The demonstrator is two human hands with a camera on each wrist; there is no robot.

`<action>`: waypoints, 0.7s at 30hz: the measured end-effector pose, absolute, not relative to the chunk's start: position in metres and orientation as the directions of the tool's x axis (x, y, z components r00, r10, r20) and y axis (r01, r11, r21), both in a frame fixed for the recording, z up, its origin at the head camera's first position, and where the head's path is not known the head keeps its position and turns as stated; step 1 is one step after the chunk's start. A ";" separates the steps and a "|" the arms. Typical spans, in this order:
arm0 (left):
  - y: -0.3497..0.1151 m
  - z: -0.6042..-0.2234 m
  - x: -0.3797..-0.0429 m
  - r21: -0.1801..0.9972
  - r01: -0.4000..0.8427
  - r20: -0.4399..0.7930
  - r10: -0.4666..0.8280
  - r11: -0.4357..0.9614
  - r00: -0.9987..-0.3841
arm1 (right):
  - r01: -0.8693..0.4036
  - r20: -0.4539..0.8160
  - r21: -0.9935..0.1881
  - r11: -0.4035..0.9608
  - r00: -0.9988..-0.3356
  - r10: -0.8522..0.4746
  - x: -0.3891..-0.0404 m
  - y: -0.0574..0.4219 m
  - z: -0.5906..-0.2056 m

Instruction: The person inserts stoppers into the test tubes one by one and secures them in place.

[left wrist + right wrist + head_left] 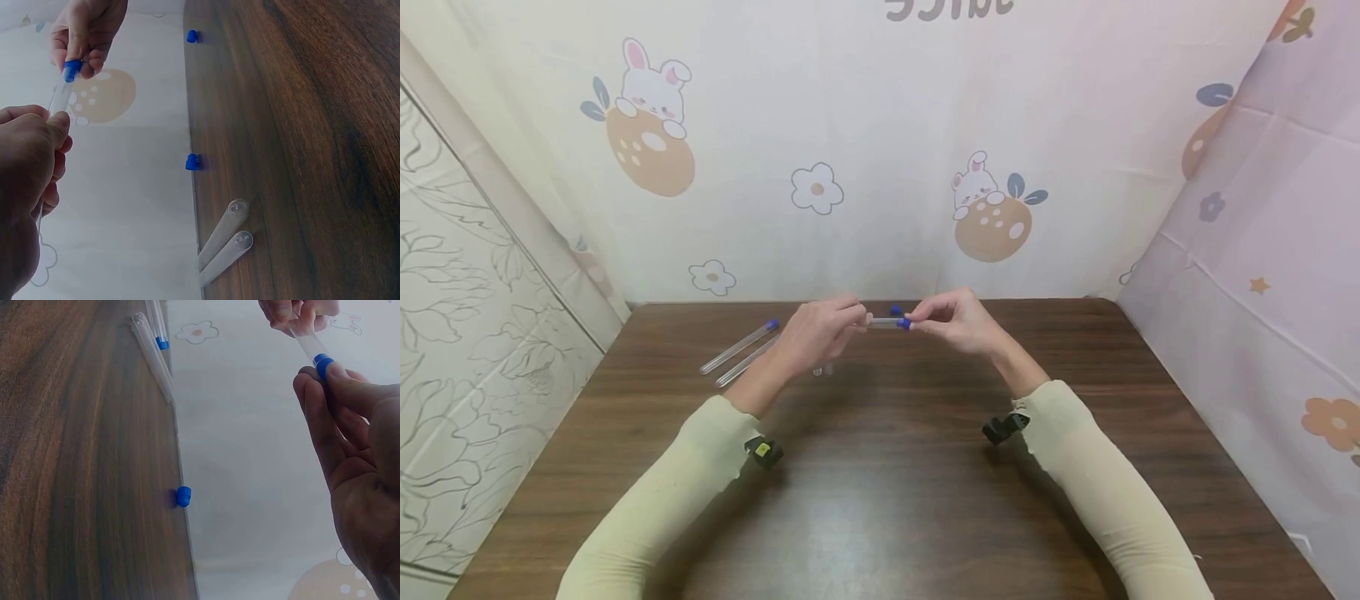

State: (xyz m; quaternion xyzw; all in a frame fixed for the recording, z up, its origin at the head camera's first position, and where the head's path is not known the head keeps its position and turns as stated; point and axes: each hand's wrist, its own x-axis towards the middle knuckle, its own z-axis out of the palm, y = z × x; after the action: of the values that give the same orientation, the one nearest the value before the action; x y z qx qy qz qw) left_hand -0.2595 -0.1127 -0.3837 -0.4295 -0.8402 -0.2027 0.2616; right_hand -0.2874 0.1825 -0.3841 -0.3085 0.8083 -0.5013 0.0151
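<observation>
My left hand (823, 333) grips a clear test tube (883, 322) that lies nearly level above the far part of the table. At the tube's mouth my right hand (958, 321) pinches a blue stopper (905, 323) between thumb and fingers. In the right wrist view the narrow part of this stopper (323, 364) sits at the tube's end. Beyond the hands lies a loose blue stopper (896, 309). The left wrist view shows two loose stoppers, one higher (192, 36) and one lower (192, 162).
Left of my left hand lies a test tube with a blue stopper (737, 347), beside another tube (747, 363) partly covered by the hand. Rounded ends of two more tubes (228, 259) show in the left wrist view. A printed curtain (880, 233) hangs behind the brown table (880, 467).
</observation>
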 end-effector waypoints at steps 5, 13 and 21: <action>-0.114 -0.384 -0.260 0.114 0.846 0.618 0.629 0.521 -0.471 | -0.511 0.303 -0.811 0.285 -0.783 -0.543 -0.286 0.183 -0.383; -0.117 -0.387 -0.261 0.119 0.872 0.625 0.647 0.474 -0.437 | -0.524 0.296 -0.813 0.255 -0.748 -0.594 -0.287 0.183 -0.384; -0.120 -0.388 -0.261 0.178 0.894 0.614 0.664 0.411 -0.427 | -0.548 0.290 -0.805 0.227 -0.698 -0.655 -0.286 0.184 -0.380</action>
State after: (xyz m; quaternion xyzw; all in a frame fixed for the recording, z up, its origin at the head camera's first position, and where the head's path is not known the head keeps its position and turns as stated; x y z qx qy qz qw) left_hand -0.2612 -0.1198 -0.3882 -0.4824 -0.8073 -0.2485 0.2318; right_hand -0.2858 0.1835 -0.3796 -0.3847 0.7814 -0.4882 0.0546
